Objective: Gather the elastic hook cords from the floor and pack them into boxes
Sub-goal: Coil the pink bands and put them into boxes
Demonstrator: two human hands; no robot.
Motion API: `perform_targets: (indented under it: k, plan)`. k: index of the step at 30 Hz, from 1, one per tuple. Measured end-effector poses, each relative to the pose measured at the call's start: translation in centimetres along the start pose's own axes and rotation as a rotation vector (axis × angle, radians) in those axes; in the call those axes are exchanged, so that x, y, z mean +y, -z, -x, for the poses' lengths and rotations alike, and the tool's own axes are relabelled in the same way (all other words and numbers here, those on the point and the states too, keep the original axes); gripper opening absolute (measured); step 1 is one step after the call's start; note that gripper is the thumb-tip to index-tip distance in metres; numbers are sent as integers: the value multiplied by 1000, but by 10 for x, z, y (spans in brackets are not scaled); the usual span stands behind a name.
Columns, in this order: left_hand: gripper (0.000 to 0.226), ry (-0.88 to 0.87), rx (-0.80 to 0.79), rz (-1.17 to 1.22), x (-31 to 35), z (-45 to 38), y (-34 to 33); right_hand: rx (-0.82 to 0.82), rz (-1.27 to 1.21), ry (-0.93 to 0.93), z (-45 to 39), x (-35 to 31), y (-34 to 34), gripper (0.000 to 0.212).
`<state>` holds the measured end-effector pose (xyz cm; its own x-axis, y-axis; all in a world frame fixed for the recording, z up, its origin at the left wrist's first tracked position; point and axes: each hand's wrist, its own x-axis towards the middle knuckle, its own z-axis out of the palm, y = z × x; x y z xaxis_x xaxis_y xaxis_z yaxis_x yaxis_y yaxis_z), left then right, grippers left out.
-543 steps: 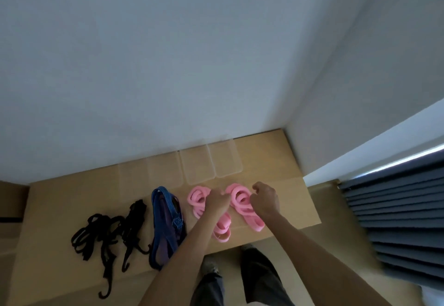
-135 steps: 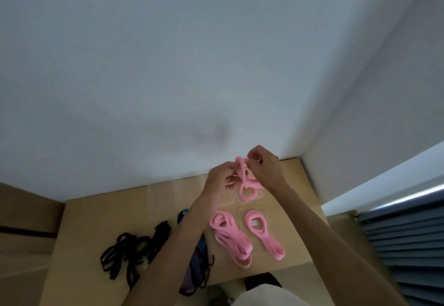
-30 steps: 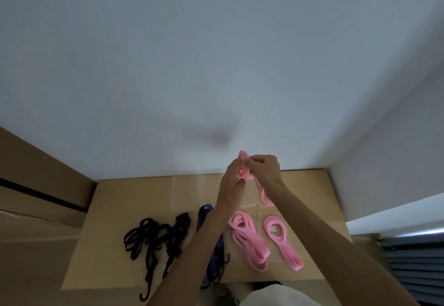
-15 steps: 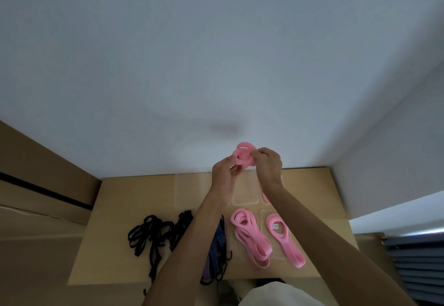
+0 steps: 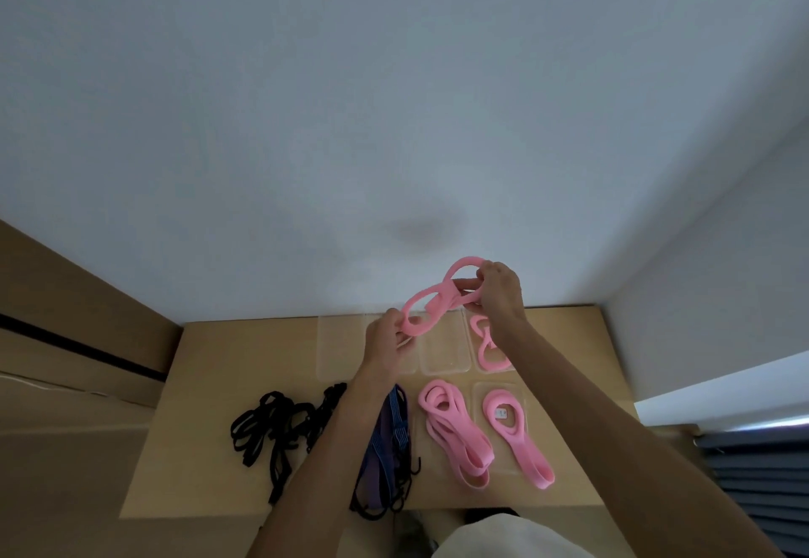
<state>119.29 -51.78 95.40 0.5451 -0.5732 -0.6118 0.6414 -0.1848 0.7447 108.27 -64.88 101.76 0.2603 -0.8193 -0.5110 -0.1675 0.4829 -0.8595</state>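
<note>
While the pink band is up in the air, held over the far edge of the cardboard sheet, keep both ends tight. Left hand pinches the low loop; right hand grips the high loop, fingers curled round it. Looks like a folding step: making the long band small enough to fit a box.

Fold it once more into neat loops, all the same size. Keep the loops flat on each other, not twisted. Do not pull hard, since stretchy stuff snaps back and slips out of fingers.

Then lower it into the empty clear box at the far edge, just below the hands. Leave the box in the far right corner alone, as a pink band already lies in it. Press the loops down flat before letting go, or they may spring up and pop out.

Still to pack, as it seems: the loose pink bundle near the front edge, the pink band on a clear lid or tray beside it, the blue cords and the black cords toward the left edge. Cannot tell hooks on the pink ones.
</note>
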Motion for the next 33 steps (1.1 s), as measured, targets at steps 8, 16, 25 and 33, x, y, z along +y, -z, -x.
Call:
perform_targets:
  k: [8,16,25,33]
  plan:
    - [28,-143,-154,-104,-8,12,19,52,17,-56,-10,2,14,21]
    - [28,-187,-483,270,7,22,14,71,52,-56,-18,10,23,22]
    - [31,-69,-239,-690,-12,8,8,-44,109,-29,-18,8,22,21]
    - [49,-388,-308,-618,8,9,-11,-153,283,138,-8,-7,10,26]
